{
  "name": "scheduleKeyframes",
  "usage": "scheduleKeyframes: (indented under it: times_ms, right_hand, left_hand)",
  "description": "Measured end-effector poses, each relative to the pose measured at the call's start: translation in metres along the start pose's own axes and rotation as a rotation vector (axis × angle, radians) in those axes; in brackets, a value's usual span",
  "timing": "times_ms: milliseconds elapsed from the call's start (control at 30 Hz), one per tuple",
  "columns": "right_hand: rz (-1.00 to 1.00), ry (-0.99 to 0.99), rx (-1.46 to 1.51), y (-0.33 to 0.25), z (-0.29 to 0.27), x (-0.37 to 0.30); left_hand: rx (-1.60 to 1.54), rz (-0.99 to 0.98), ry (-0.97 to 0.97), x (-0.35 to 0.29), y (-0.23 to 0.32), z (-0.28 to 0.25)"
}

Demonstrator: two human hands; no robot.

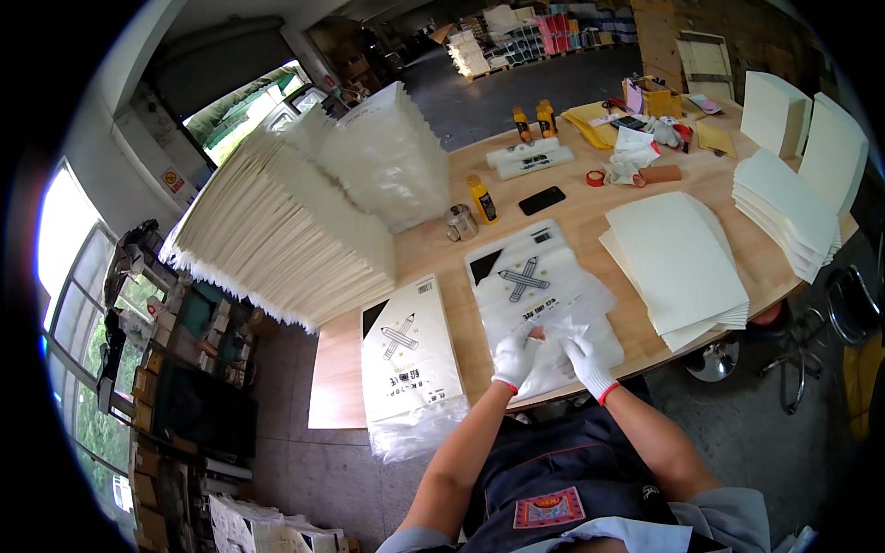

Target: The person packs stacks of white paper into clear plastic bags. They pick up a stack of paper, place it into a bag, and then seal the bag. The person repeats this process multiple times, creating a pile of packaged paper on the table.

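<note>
My left hand (515,358), in a white glove with a red cuff, pinches the near part of a clear plastic bag (533,281). The bag lies flat on the table and is printed with crossed pencils and a black corner. Across from it, my right hand (587,363), gloved the same way, has its fingers closed on the bag's loose film. Crumpled film spreads between and below both hands. To the left lies a filled paper pack (410,346) with the same print, its loose plastic end hanging over the table's near edge.
Tall stacks of packed paper (277,221) stand at the left. Loose white sheets (680,263) lie to the right, with more paper piles (788,212) beyond. A black phone (541,200), a yellow bottle (482,199), a glass mug (461,223) and red tape (595,178) sit farther back.
</note>
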State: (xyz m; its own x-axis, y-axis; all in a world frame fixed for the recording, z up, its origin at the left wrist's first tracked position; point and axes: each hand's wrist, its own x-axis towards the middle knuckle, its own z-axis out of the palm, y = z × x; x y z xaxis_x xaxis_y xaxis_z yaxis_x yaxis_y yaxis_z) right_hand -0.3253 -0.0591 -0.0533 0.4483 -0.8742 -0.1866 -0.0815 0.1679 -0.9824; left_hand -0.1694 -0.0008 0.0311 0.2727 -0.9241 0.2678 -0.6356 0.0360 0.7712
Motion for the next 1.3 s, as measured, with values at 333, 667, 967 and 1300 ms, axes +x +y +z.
scheduleKeyframes:
  times_ms: [333,667,967,1300]
  right_hand:
    - [0.417,-0.190,-0.480,-0.069,-0.083,-0.082]
    - [-0.625,0.167,-0.800,-0.061,-0.004,-0.043]
    - [-0.624,-0.090,-0.998,-0.036,-0.039,-0.045]
    - [-0.582,0.447,-1.351,-0.064,-0.179,-0.066]
  left_hand:
    - [-0.793,-0.234,-0.117,0.017,0.046,-0.039]
    - [-0.290,0.845,-0.206,-0.071,0.175,0.033]
    - [0.158,0.479,-0.037,-0.050,0.043,0.033]
    - [0.049,0.042,-0.169,-0.023,0.030,0.028]
